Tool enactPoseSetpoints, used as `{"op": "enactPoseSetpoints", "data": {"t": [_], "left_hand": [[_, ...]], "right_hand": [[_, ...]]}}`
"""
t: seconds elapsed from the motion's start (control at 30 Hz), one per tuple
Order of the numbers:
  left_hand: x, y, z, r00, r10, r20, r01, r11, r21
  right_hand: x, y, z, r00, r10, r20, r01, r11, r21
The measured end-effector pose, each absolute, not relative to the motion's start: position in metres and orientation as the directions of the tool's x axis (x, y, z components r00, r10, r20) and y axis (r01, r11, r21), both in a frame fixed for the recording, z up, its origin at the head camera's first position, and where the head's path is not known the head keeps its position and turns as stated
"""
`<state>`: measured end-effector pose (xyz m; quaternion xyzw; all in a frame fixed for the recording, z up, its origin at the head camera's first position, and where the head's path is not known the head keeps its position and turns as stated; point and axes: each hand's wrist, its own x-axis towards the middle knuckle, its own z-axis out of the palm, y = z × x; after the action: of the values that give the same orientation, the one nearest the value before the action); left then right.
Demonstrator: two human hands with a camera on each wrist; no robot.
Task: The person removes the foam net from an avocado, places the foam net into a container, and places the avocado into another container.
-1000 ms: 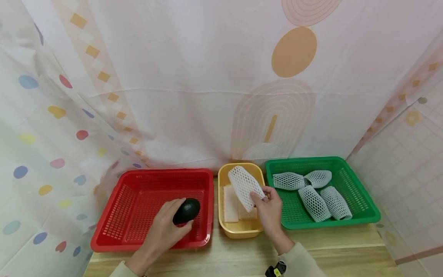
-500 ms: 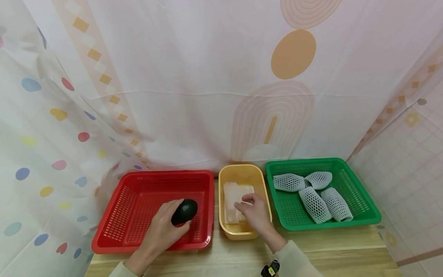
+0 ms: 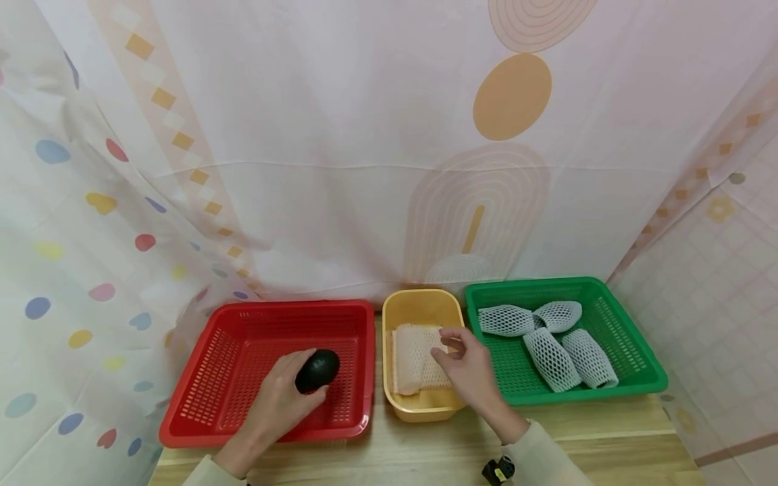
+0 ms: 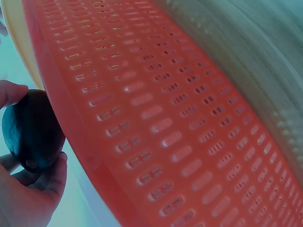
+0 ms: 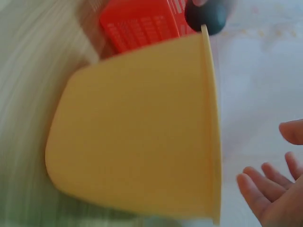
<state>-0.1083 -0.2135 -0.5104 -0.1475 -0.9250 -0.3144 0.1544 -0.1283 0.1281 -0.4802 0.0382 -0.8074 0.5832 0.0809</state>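
A dark, smooth avocado (image 3: 317, 370) is gripped between the thumb and fingers of my left hand (image 3: 276, 398), above the red basket (image 3: 267, 430). In the left wrist view the avocado (image 4: 33, 130) shows beside the basket's rim, its stem end facing the camera. My right hand (image 3: 471, 368) hovers over the right side of the yellow bin (image 3: 423, 409), fingers loosely bent with nothing between them. Pale foam net sleeves (image 3: 409, 361) lie flat in that bin, just left of its fingertips. The right wrist view has the right hand (image 5: 277, 189) with fingers spread past the bin's rim.
A green basket (image 3: 583, 393) stands on the right, holding several bulging white foam nets (image 3: 552, 359). All three containers sit side by side on a wooden table (image 3: 608, 432). Patterned curtains (image 3: 316, 202) hang close behind and at both sides.
My right hand has let go of a foam net sleeve, which now lies in the yellow bin, and has drawn slightly to the right. The left hand and avocado have shifted a little left.
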Motion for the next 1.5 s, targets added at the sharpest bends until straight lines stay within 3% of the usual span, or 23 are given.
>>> {"op": "enactPoseSetpoints", "data": {"t": [0.27,0.67,0.97,1.5], "left_hand": [[-0.112,-0.219,-0.511,-0.937,0.154,0.312,0.314,0.761,0.567],[-0.121,-0.232,-0.514,-0.973,0.141,0.184,0.225,0.769,0.598],[-0.129,-0.240,-0.519,-0.982,0.125,0.144,0.186,0.779,0.598],[-0.138,-0.260,-0.525,-0.996,0.074,0.050,0.089,0.775,0.626]], "right_hand": [[-0.131,0.170,-0.482,-0.907,0.085,0.413,-0.313,0.520,-0.795],[-0.137,0.235,-0.493,-0.911,0.121,0.394,-0.216,0.673,-0.707],[-0.145,0.278,-0.504,-0.973,0.078,0.215,-0.078,0.773,-0.630],[-0.158,0.313,-0.529,-0.998,0.064,0.013,0.048,0.851,-0.522]]}}
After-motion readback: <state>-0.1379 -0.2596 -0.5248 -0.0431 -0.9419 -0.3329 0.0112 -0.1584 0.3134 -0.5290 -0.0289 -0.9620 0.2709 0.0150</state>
